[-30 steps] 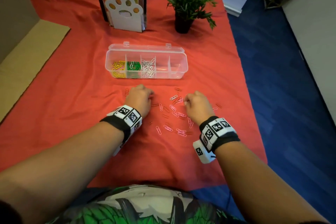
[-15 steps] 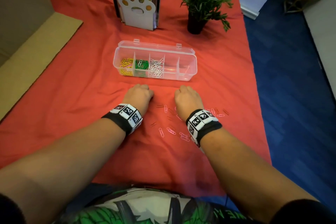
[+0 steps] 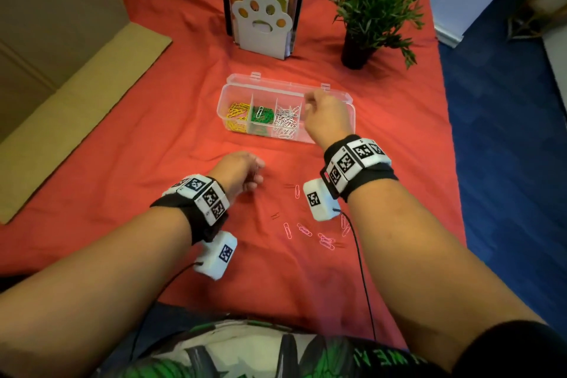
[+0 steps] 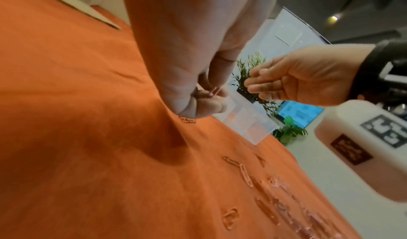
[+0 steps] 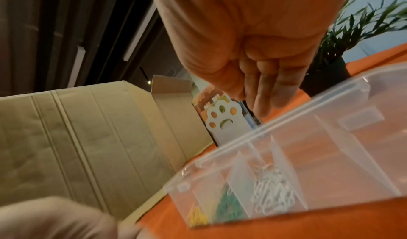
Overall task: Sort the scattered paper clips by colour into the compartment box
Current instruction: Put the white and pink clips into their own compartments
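Observation:
The clear compartment box (image 3: 345,95) stands open on the red cloth, with yellow clips (image 3: 236,115), green clips (image 3: 261,115) and white clips (image 3: 287,123) in its three left compartments. My right hand (image 3: 322,116) hovers over the fourth compartment (image 5: 330,155). Its thumb and fingertips (image 4: 251,84) are bunched together and point down; no clip shows between them. My left hand (image 3: 245,175) rests on the cloth in front of the box, its curled fingers pinching a pink clip (image 4: 214,91). Several loose pink clips (image 3: 303,228) and a few dark red ones (image 3: 274,215) lie nearer to me.
Behind the box stand a paw-shaped book holder (image 3: 264,31) with books and a potted plant (image 3: 368,9). Flattened cardboard (image 3: 61,107) lies along the left. The table's right edge drops to blue floor (image 3: 506,163).
My right hand has lifted off the scattered clips and moved forward over the box. My left hand stays on the cloth in nearly the same place.

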The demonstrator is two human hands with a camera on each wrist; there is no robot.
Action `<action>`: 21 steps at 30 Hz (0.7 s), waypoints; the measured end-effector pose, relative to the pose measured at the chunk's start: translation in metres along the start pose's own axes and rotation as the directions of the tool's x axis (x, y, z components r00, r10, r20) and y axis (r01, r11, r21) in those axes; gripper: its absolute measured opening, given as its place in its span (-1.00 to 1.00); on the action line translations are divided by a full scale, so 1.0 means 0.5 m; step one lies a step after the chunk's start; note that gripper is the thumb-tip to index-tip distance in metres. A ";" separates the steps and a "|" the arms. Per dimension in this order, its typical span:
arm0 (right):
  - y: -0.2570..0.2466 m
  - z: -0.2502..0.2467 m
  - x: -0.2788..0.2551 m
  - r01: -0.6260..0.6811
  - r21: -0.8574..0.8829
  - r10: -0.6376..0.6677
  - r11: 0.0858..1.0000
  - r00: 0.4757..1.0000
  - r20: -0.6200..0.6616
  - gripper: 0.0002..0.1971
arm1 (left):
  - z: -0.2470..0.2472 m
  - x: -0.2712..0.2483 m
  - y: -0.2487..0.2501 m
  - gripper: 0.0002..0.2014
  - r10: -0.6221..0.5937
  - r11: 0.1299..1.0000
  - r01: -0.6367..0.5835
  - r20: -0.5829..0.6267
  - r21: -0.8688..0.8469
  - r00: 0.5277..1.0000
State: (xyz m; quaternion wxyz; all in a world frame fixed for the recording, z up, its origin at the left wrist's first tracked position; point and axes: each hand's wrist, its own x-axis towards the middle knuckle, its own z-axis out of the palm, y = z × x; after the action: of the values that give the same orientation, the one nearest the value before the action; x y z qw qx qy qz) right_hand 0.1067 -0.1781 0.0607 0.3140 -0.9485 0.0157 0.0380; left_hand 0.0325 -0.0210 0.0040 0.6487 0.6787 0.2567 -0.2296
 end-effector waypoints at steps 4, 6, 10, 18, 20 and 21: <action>0.026 -0.020 -0.041 0.014 0.084 -0.012 0.996 1.000 -0.026 -0.72 | -0.006 -0.029 0.005 -0.78 -0.098 0.979 0.117 0.117 -0.169 0.988; 0.063 -0.022 -0.081 -0.032 0.071 0.030 0.997 0.999 0.031 -0.76 | -0.002 -0.031 -0.002 -0.81 -0.068 0.992 0.079 0.111 -0.098 0.991; 0.136 -0.019 -0.178 -0.078 -0.056 0.084 0.995 0.990 0.117 -0.82 | 0.014 -0.040 -0.028 -0.83 0.185 0.925 -0.243 0.212 0.293 0.960; 0.215 0.051 -0.344 -0.089 -0.173 0.125 0.981 0.968 0.216 -0.92 | 0.057 -0.065 -0.086 -0.77 0.258 0.291 -0.554 0.493 0.780 0.831; 0.219 0.067 -0.361 -0.051 -0.165 0.087 0.985 0.973 0.214 -0.92 | 0.071 -0.066 -0.101 -0.76 0.257 0.242 -0.552 0.496 0.798 0.829; 0.220 0.072 -0.367 -0.031 -0.156 0.064 0.987 0.976 0.211 -0.91 | 0.075 -0.067 -0.106 -0.75 0.261 0.236 -0.548 0.490 0.803 0.831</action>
State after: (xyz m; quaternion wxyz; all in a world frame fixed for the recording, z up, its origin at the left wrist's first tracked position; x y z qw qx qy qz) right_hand -0.0842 -0.2437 -0.0185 0.2398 -0.9593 0.0013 0.1488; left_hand -0.0265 -0.0586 -0.0168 0.2155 0.9275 -0.1894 -0.2395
